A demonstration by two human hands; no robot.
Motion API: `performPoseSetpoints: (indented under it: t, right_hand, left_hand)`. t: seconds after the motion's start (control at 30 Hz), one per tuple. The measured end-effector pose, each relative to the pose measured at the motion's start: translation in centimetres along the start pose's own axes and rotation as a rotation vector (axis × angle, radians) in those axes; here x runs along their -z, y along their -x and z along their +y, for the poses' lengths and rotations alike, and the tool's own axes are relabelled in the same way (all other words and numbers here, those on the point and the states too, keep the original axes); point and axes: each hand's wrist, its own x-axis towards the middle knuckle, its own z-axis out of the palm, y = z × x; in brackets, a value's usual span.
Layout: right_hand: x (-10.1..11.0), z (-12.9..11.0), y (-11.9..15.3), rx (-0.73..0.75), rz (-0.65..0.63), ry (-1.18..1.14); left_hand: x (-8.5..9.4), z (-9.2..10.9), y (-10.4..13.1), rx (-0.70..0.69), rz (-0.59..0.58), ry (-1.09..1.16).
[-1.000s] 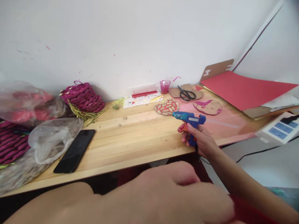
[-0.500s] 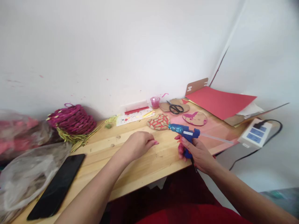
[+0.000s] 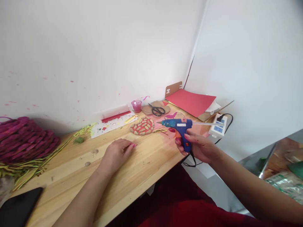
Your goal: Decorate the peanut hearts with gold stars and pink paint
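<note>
My right hand (image 3: 193,145) is wrapped round the handle of a blue glue gun (image 3: 181,126), its nozzle pointing left and a clear glue stick (image 3: 208,124) sticking out of the back. Left of the nozzle lies a red piece covered with peanut shells (image 3: 142,126). A small bundle of yellow strands (image 3: 160,130) rests under the nozzle. My left hand (image 3: 118,154) is over the wooden table (image 3: 139,167), thumb and fingers pressed together; whatever they may hold is too small to make out.
Black scissors (image 3: 157,110) lie on brown card behind the gun. A pink cup (image 3: 136,106) stands by the wall. Red paper (image 3: 194,101) and a white power strip (image 3: 218,125) are at right. A purple woven bundle (image 3: 27,138) and black phone (image 3: 22,206) are at left.
The view has turned to the right. The glue gun has lifted and levelled in my right hand, away from the peanut-shell piece, uncovering the yellow strands.
</note>
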Motion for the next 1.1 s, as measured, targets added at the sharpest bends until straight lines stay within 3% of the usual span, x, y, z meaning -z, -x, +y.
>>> performPoseSetpoints:
  t: [0.13,0.37,0.67,0.9,1.1]
  right_hand:
    - [0.3,-0.6,-0.2,0.002,-0.073,-0.026]
    - [0.6,-1.3,0.3,0.069,-0.067,0.125]
    - [2.0,-1.9,1.1,0.042,-0.065,-0.035]
    - [2.3,-2.0,1.0,0.048,-0.147,-0.139]
    - [2.1,-2.1,0.8,0.037,-0.072,-0.135]
  left_hand:
    - [-0.2,0.4,-0.1,-0.003,-0.025,0.005]
    - [-0.2,0.2,-0.1,0.02,-0.02,0.04]
    - [-0.3,-0.2,-0.1,0.015,-0.012,0.042]
    - [-0.3,-0.2,-0.2,0.037,-0.024,0.04]
    - [0.0,0.0,-0.2,0.044,-0.038,0.037]
